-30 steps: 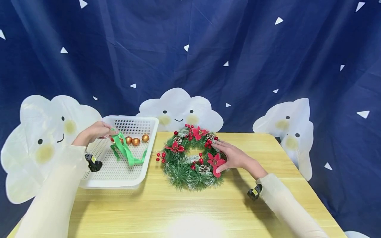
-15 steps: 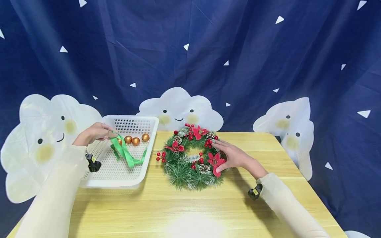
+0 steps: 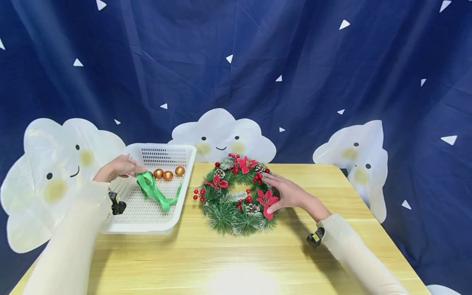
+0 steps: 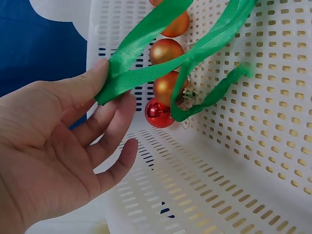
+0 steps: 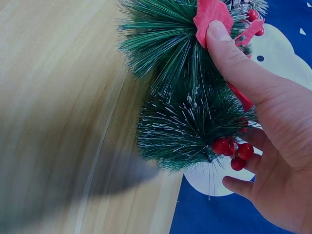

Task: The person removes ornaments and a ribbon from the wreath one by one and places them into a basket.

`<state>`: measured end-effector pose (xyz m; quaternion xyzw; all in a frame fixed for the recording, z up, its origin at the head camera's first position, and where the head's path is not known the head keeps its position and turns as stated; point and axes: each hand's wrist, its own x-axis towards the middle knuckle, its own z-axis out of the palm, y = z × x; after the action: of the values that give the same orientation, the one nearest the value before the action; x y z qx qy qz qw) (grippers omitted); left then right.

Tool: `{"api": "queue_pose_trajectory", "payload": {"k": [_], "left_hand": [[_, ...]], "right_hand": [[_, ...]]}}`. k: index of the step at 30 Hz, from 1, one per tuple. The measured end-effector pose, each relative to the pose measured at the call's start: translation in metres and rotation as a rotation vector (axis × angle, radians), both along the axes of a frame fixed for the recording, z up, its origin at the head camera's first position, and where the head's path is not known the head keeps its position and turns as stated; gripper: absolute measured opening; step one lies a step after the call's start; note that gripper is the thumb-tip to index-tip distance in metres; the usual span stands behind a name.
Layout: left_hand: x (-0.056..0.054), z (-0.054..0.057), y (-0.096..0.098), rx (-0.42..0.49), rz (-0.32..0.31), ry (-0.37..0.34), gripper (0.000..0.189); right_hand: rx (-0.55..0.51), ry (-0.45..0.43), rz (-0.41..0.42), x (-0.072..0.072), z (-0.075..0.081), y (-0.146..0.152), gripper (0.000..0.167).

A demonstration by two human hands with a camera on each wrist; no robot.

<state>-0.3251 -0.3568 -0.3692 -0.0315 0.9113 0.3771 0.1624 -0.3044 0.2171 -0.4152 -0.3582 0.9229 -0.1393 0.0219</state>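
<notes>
In the head view my left hand (image 3: 123, 167) holds one end of a green ribbon (image 3: 153, 190) at the left of a white plastic basket (image 3: 184, 207). Thumb and index finger pinch the ribbon (image 4: 141, 75) in the left wrist view, the other fingers loosely bent. Its loose lengths trail down into the basket. At the table's middle lies a Christmas wreath (image 3: 223, 217) with red poinsettias, berries and pine cones. My right hand (image 3: 291, 194) rests on the wreath's right side, fingers spread, thumb on a red poinsettia (image 5: 209, 22). Some of its fingertips are hidden by greenery.
Several orange-gold baubles (image 3: 168, 175) lie along the basket's back, beside a red bauble (image 4: 159, 113). The wooden table (image 3: 191, 262) reaches back to a dark blue curtain (image 3: 236, 73) with white cloud prints.
My left hand has come down slightly, and the ribbon beneath it hangs slacker and more bunched. My right hand and the wreath stay where they were.
</notes>
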Motion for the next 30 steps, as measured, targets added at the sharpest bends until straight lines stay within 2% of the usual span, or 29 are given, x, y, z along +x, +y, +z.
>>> {"api": "queue_pose_trajectory", "payload": {"k": [13, 23, 30], "left_hand": [[0.004, -0.008, 0.000, -0.020, 0.012, -0.004, 0.013], [0.001, -0.017, 0.001, -0.032, 0.030, -0.021, 0.009], [-0.003, -0.020, 0.000, -0.090, -0.008, -0.008, 0.020]], "right_hand": [[0.014, 0.003, 0.004, -0.002, -0.001, 0.000, 0.112], [0.012, 0.001, -0.004, -0.001, -0.002, 0.001, 0.112], [0.010, 0.002, -0.001, -0.001, -0.002, 0.001, 0.112]]}}
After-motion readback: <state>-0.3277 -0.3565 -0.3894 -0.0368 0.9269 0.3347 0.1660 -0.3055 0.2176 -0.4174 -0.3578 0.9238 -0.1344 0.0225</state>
